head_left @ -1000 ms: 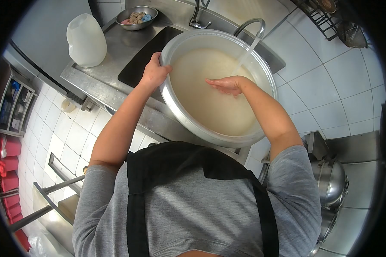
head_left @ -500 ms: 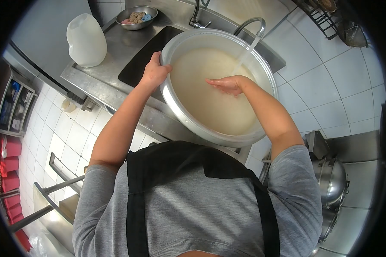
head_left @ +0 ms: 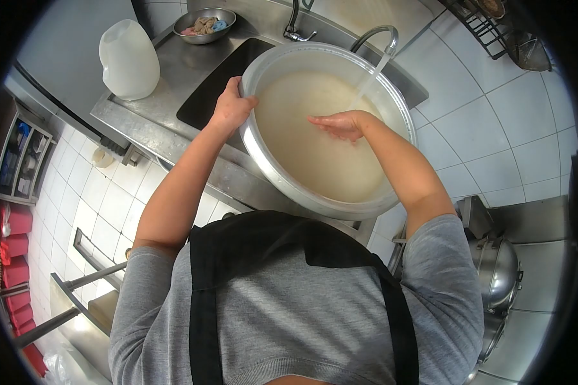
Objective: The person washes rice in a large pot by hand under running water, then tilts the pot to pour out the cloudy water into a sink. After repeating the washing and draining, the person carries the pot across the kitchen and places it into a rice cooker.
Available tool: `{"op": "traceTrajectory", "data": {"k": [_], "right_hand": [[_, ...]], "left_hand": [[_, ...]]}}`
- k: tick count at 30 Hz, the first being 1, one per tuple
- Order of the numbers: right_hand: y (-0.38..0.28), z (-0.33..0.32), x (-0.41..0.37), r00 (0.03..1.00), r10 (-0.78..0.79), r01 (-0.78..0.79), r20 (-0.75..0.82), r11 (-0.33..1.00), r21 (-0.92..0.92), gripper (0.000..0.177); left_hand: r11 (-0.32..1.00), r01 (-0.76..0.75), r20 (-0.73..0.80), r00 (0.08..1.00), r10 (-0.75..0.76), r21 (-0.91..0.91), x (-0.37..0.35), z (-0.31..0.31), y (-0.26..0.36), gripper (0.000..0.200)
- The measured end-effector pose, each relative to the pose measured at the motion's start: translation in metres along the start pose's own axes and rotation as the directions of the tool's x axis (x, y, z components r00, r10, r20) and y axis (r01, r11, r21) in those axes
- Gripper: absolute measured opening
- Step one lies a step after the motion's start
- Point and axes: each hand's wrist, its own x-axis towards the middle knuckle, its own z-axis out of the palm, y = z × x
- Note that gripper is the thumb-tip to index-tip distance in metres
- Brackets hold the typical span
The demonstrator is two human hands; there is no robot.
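Note:
A large metal pot [head_left: 253,144] filled with cloudy whitish water [head_left: 302,154] sits tilted over the sink. My left hand [head_left: 232,106] grips its left rim, thumb on the inner side and fingers around the outside. Over the middle of the pot, my right hand [head_left: 340,125] is open with fingers stretched out, its lower edge partly in the cloudy water. Behind it, a stream of water [head_left: 368,82] runs from the curved faucet [head_left: 390,42] into the pot. What lies under the cloudy water is hidden.
A translucent plastic jug [head_left: 130,61] stands on the steel counter [head_left: 167,86] at left. Beyond it is a metal bowl [head_left: 203,40] with cloths or sponges in it. A second faucet [head_left: 293,29] rises behind the pot. Metal pans [head_left: 496,273] hang or stand at lower right.

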Motion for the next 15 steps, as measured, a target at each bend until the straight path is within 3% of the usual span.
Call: {"op": "traceTrajectory", "data": {"k": [15], "right_hand": [[0.0013, -0.0029, 0.0025, 1.000, 0.010, -0.010, -0.017, 1.000, -0.001, 0.122]], "left_hand": [[1.000, 0.009, -0.001, 1.000, -0.009, -0.022, 0.0026, 0.0001, -0.0052, 0.070]]}}
